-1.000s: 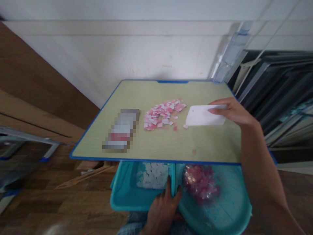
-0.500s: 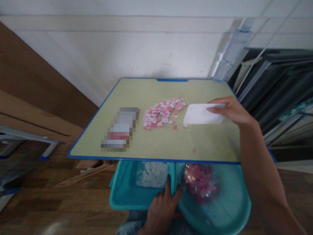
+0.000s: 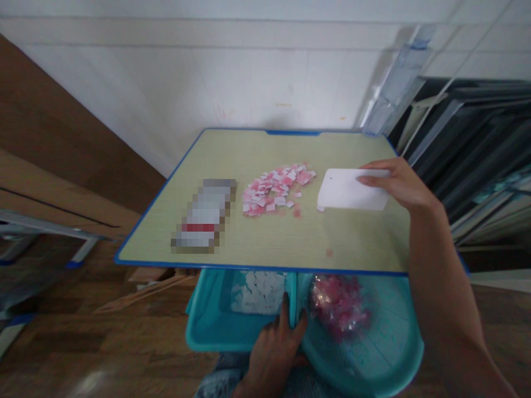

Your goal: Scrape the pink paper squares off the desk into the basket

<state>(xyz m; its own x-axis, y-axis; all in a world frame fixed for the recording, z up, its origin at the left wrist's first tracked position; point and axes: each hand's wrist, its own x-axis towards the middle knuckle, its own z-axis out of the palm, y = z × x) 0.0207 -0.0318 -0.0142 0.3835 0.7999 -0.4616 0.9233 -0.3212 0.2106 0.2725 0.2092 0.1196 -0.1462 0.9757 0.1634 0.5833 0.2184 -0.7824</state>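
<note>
My right hand point(image 3: 394, 182) pinches a flat white scraper point(image 3: 348, 190), thumb on its near face, over the right part of the board. A small white piece point(image 3: 321, 209) lies at the scraper's lower left corner. Left of it is a pile of small pink and white square pieces point(image 3: 274, 190), with a few loose ones around. Below the board, my left hand point(image 3: 276, 340) grips the rims where a rectangular teal tub point(image 3: 215, 334) and a round teal basin point(image 3: 402, 359) meet. White pieces point(image 3: 259, 293) lie in the tub; a clear bag of pink pieces point(image 3: 338, 307) lies in the basin.
The board point(image 3: 265, 243) has a blue edge. A blurred-out phone-like object point(image 3: 205, 215) lies at its left. A clear plastic bottle-like container point(image 3: 396, 83) leans on the wall behind. Dark panels point(image 3: 477, 127) stand at right, and a brown wooden panel point(image 3: 74, 127) at left.
My right hand has drawn the scraper a little to the right, and the small piece at its corner has shifted with it. My left hand stays at the rims.
</note>
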